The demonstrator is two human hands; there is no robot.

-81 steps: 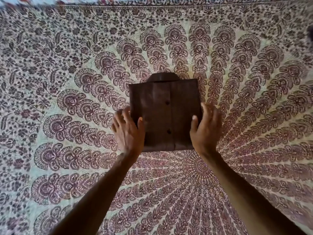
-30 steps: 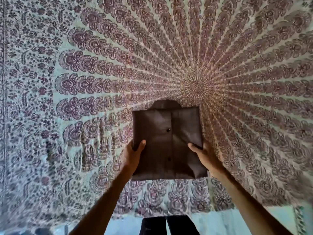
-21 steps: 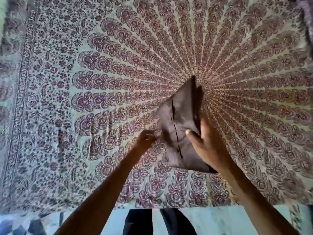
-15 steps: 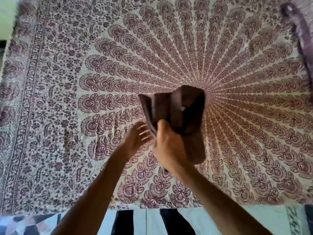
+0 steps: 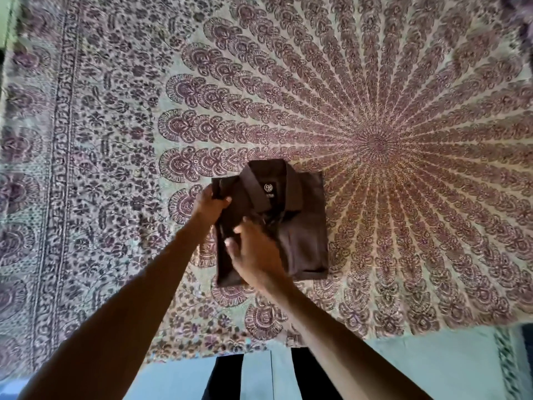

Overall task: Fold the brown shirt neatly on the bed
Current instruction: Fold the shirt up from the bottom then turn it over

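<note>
The brown shirt (image 5: 300, 226) lies folded into a compact rectangle on the patterned bedspread (image 5: 375, 125), collar side up, with a small round label showing inside the collar. My left hand (image 5: 209, 204) grips the shirt's upper left corner, fingers curled around the edge. My right hand (image 5: 253, 252) rests on the lower left part of the shirt, fingers spread and pointing toward the collar; it hides the front placket. The shirt sits left of the bedspread's round centre motif.
The bed's near edge (image 5: 259, 350) runs across the bottom of the view, with pale blue floor (image 5: 418, 365) and my dark trouser legs (image 5: 222, 379) below it. The bedspread's bordered left edge (image 5: 54, 168) runs down the left side.
The shirt was lifted off the bed, flipped over in my right hand, and set down collar side up. My left hand let go during the flip and now grips the corner.
</note>
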